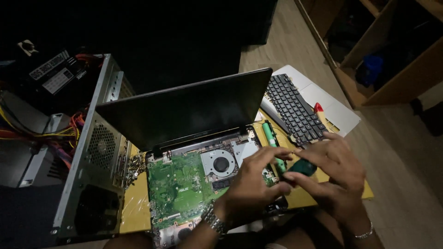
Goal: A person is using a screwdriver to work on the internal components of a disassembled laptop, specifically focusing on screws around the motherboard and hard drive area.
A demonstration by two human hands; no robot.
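Note:
An opened laptop lies before me with its green motherboard [177, 184] and round cooling fan [221, 163] exposed; its dark screen [184, 113] stands tilted up behind. My left hand [254, 184], with a metal watch at the wrist, hovers over the board's right side, fingers curled. My right hand [334, 173] grips a small dark green object [302, 167], likely a tool handle, and my left fingertips touch it. A green cylindrical battery pack [270, 133] lies just beyond the hands.
A detached black keyboard [295, 108] rests on a white laptop cover [339, 110] at right, with a red item [318, 108] beside it. An open metal computer case [99, 147] with coloured wires stands left. Everything sits on a yellow board [136, 207]; wooden shelves are top right.

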